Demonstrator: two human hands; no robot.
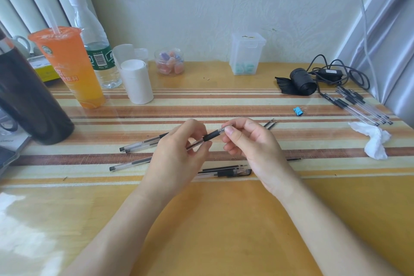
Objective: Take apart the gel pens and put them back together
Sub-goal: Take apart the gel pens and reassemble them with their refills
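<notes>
The left hand (179,141) pinched the pen (209,136) by its barrel above the table (224,219) while the right hand's (248,141) fingertips (229,130) closed on the tip cone, seemingly to brace one end and twist the other.

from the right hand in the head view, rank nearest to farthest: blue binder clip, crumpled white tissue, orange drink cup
From the right hand:
1. Blue binder clip, just beyond it to the right.
2. Crumpled white tissue, far right edge.
3. Orange drink cup, back left.
</notes>
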